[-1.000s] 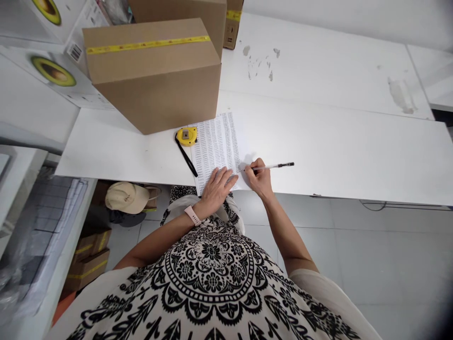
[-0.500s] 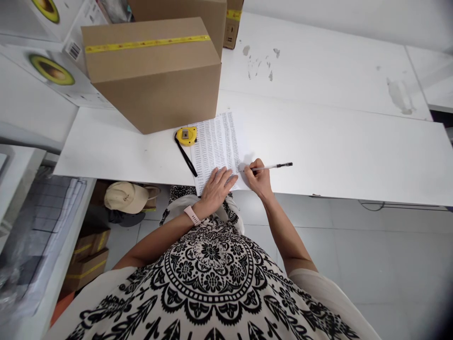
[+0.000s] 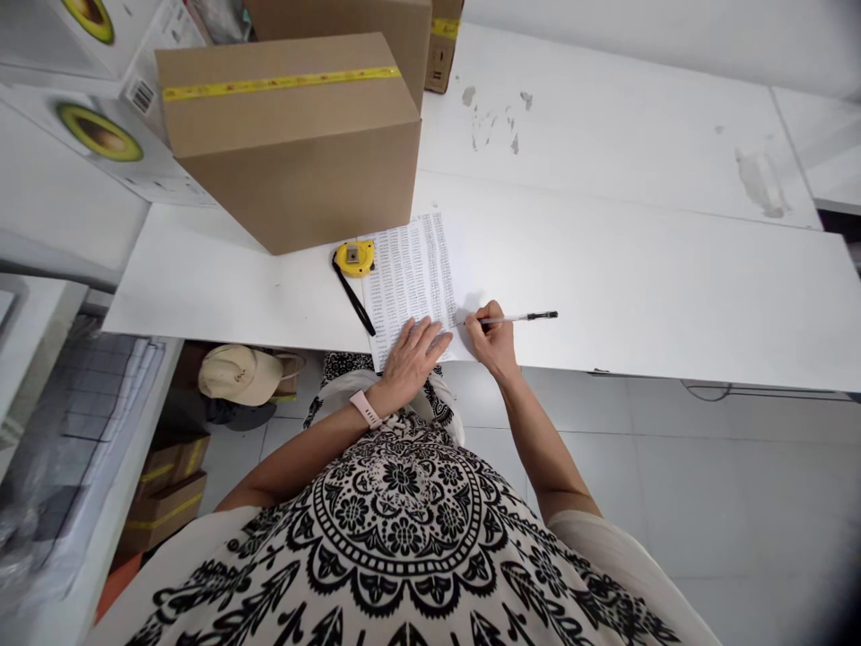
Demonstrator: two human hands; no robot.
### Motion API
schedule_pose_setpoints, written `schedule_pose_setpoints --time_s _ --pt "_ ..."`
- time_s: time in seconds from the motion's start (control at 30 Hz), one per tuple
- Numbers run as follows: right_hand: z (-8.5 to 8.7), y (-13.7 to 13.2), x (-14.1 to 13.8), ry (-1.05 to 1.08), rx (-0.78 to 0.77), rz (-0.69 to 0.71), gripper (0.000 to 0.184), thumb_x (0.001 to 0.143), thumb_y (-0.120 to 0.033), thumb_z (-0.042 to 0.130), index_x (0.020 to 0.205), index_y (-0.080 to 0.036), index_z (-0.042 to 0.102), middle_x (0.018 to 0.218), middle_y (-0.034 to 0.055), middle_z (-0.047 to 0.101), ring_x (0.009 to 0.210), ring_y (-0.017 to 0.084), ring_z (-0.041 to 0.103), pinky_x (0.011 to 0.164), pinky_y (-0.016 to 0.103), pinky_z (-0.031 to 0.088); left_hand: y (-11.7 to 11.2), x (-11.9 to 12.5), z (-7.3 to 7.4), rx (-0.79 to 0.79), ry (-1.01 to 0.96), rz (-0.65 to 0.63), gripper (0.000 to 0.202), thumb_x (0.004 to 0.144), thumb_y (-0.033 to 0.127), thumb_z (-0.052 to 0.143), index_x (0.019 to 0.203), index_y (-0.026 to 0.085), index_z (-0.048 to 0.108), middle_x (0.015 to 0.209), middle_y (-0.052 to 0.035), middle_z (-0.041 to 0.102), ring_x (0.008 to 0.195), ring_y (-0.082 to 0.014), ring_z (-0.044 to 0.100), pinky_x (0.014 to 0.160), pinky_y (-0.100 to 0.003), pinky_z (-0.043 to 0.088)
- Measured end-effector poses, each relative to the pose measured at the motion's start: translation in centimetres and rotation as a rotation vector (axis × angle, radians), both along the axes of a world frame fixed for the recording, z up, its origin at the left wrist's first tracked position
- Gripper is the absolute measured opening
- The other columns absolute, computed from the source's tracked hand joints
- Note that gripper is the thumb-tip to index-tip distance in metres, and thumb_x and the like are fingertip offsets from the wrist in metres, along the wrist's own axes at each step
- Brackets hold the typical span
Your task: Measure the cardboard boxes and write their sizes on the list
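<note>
A sheet of paper point(image 3: 404, 278) covered in columns of small writing lies at the front edge of the white table. My left hand point(image 3: 409, 361) rests flat on its lower part, fingers stretched out. In my right hand point(image 3: 493, 341) I grip a pen point(image 3: 531, 316), its tip at the right side of the sheet and its dark end pointing right. Beside the sheet's upper left corner sits a yellow tape measure point(image 3: 354, 257), with a black wrist strap point(image 3: 353, 301) trailing toward me.
A large cardboard box point(image 3: 302, 170) with yellow tape stands behind the tape measure. White boxes with avocado pictures point(image 3: 100, 132) are stacked at the left. The white table point(image 3: 639, 278) stretches right. Below its left end are a beige cap point(image 3: 239, 372) and small cartons point(image 3: 165, 511).
The pen and my right hand have shifted very slightly to the right. My left hand, the sheet and the tape measure have stayed in place.
</note>
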State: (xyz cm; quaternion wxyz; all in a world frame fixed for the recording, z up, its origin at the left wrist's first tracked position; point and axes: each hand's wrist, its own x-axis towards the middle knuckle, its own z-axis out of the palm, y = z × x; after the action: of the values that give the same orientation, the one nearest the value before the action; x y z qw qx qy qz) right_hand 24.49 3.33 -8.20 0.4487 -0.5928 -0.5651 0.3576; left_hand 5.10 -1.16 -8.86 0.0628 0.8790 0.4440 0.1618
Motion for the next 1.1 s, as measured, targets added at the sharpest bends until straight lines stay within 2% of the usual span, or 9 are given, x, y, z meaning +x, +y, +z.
schedule_pose_setpoints --time_s 0.2,0.3,0.4,0.53,0.63,0.73,0.8,0.93,1.1 --pt "0.5 0.1 0.1 -0.044 0.076 -0.014 0.017 0.094 -0.040 0.058 0.088 -0.025 0.054 0.072 -0.0027 0.055 0.062 0.014 0.048 0.060 0.030 0.041 0.1 0.2 -0.1 -0.015 -0.037 -0.008 0.044 0.098 0.014 0.057 0.142 0.014 0.058 0.145 -0.0183 0.060 0.144 -0.0344 0.048 0.125 -0.057 0.033" --pt "0.3 0.2 0.2 -0.206 0.163 0.054 0.019 0.098 -0.035 0.051 0.110 -0.024 0.061 0.100 0.0063 0.067 0.087 0.020 0.061 0.080 0.038 0.051 0.1 0.0 0.5 -0.083 -0.104 -0.019 0.041 0.097 0.016 0.060 0.138 0.015 0.060 0.145 -0.0177 0.059 0.144 -0.0348 0.047 0.124 -0.059 0.033" --pt "-0.4 0.4 0.3 -0.356 0.253 0.068 0.036 0.097 -0.023 0.042 0.128 -0.024 0.061 0.123 0.0127 0.066 0.115 0.028 0.059 0.098 0.049 0.049 0.3 -1.5 1.9 -0.135 -0.263 -0.043 0.037 0.098 0.023 0.061 0.135 0.018 0.060 0.144 -0.0148 0.059 0.141 -0.0310 0.050 0.119 -0.054 0.042" --pt "-1.8 0.8 0.2 -0.413 0.292 0.014 0.053 0.096 -0.016 0.036 0.145 -0.025 0.053 0.133 0.0141 0.063 0.123 0.030 0.056 0.105 0.054 0.047 2.3 -6.0 3.7 -0.011 -0.448 0.242 0.024 0.101 0.028 0.057 0.122 0.020 0.064 0.129 -0.0126 0.066 0.128 -0.0273 0.058 0.110 -0.049 0.049" --pt "-2.5 1.0 0.1 -0.407 0.289 -0.014 0.052 0.095 -0.017 0.037 0.143 -0.023 0.054 0.132 0.0152 0.065 0.121 0.031 0.057 0.102 0.054 0.050 5.3 -9.0 4.7 0.094 -0.433 0.518 0.021 0.096 0.026 0.063 0.116 0.020 0.063 0.126 -0.0135 0.066 0.124 -0.0300 0.056 0.110 -0.051 0.045" --pt "-2.6 1.2 0.1 -0.407 0.273 -0.029 0.045 0.092 -0.020 0.043 0.135 -0.020 0.059 0.128 0.0165 0.067 0.118 0.032 0.059 0.099 0.054 0.052 8.5 -9.8 5.0 0.023 -0.338 0.639 0.043 0.085 0.029 0.077 0.122 0.019 0.058 0.130 -0.0153 0.063 0.126 -0.0343 0.053 0.109 -0.052 0.043" --pt "-2.5 1.3 0.1 -0.414 0.274 -0.027 0.041 0.092 -0.022 0.045 0.129 -0.019 0.062 0.126 0.0164 0.068 0.117 0.032 0.060 0.100 0.054 0.052 10.3 -9.5 4.9 -0.083 -0.313 0.660 0.054 0.080 0.028 0.082 0.126 0.019 0.055 0.131 -0.0159 0.062 0.127 -0.0361 0.051 0.109 -0.052 0.042" --pt "-2.6 1.4 0.3 -0.400 0.288 -0.035 0.035 0.091 -0.023 0.046 0.120 -0.019 0.066 0.122 0.0162 0.070 0.115 0.032 0.062 0.101 0.054 0.051 12.0 -9.0 4.8 -0.176 -0.388 0.631 0.050 0.077 0.014 0.079 0.121 0.021 0.056 0.121 -0.0109 0.064 0.124 -0.0323 0.056 0.109 -0.049 0.042" --pt "-0.2 1.1 -1.5 -0.255 0.243 -0.091 0.033 0.093 -0.035 0.051 0.116 -0.020 0.068 0.116 0.0161 0.072 0.109 0.033 0.065 0.097 0.055 0.053 9.7 -9.7 6.5 -0.160 -0.532 0.536 0.054 0.080 0.026 0.080 0.127 0.021 0.054 0.124 -0.0122 0.066 0.117 -0.0282 0.064 0.100 -0.044 0.051"
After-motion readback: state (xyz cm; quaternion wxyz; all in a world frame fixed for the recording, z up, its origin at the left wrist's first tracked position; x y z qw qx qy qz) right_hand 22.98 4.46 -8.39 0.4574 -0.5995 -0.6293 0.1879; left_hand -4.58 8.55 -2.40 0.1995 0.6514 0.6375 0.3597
